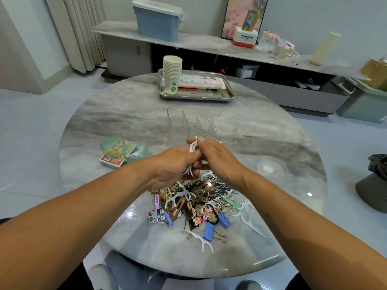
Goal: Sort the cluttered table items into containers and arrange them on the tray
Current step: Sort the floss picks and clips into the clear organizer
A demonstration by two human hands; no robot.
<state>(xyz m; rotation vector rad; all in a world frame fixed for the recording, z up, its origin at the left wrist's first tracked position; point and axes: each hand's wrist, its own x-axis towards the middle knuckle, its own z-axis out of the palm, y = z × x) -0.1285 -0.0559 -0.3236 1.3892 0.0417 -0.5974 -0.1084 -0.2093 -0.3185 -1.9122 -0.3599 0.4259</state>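
Head view: left hand (173, 164) grips floss picks (193, 146); right hand (219, 159) touching.

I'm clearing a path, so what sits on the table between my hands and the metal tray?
In the head view, clear plastic containers stand between the hands and the tray; beyond them the tabletop is bare.

Pale walls, grey floor (31, 126), long low sideboard (209, 46), curtain (79, 32).
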